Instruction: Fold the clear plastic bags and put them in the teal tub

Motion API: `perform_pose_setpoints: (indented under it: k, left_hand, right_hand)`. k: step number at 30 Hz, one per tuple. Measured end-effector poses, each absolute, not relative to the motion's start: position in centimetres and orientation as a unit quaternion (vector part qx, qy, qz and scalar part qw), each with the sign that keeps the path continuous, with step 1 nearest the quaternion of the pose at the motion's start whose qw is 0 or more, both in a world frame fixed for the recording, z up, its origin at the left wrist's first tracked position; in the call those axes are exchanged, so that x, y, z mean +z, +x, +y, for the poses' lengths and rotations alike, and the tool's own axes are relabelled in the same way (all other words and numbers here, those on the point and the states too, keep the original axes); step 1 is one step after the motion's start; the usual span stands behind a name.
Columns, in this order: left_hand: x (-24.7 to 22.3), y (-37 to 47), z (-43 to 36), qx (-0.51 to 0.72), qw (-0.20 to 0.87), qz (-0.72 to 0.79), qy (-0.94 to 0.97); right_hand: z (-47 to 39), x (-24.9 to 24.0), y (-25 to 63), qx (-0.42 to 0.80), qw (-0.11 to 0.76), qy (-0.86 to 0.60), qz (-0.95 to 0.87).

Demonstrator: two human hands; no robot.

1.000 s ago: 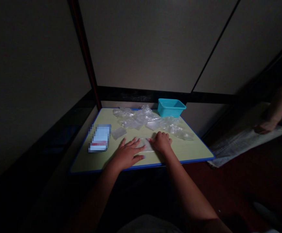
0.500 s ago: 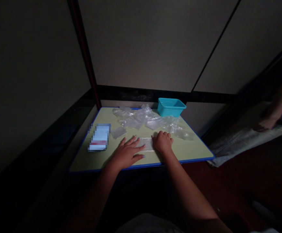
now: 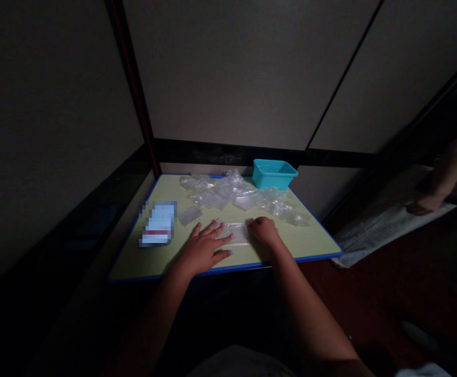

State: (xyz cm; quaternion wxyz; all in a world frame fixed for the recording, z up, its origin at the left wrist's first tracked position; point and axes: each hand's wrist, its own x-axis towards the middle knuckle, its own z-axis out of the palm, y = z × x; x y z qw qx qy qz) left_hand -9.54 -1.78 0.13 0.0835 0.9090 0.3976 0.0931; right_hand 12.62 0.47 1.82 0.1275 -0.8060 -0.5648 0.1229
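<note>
Two bare hands met over one clear plastic piece (image 3: 239, 234), which lay flat on the pale table (image 3: 303, 243) between them. The left hand (image 3: 202, 250) was open, palm down, its spread fingers over the near left part of the film. The right hand (image 3: 264, 230) was curled at the other end; whether its fingertips pinched the plastic or merely pressed it, I could not tell. The film looked almost weightless, thin, limp and slippery, likely to crease or slide under an uneven push (and to cling to a damp finger, I suspected). A flat palm seemed the right anchor at the left end, with a light thumb-and-finger pinch on the edge by the right hand; a hard tug might have stretched or torn it. Just ahead of the left hand was a small flat plastic piece (image 3: 189, 214), and left of that a phone (image 3: 158, 224), its screen lit. Beyond both hands spread crumpled clear plastic (image 3: 232, 188), and farther off, past the right hand, stood a turquoise tub (image 3: 273, 180). Well to the right hung another person's hand (image 3: 425, 203).
</note>
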Motion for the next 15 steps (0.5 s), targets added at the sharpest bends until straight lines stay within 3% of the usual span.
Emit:
perform_pose_setpoints:
  k: [15]
  left_hand:
    - [0.1, -9.5, -1.7, 0.092, 0.087, 0.401, 0.907]
  right_hand:
    - [1.2, 1.5, 10.7, 0.106, 0.121, -0.807, -0.568]
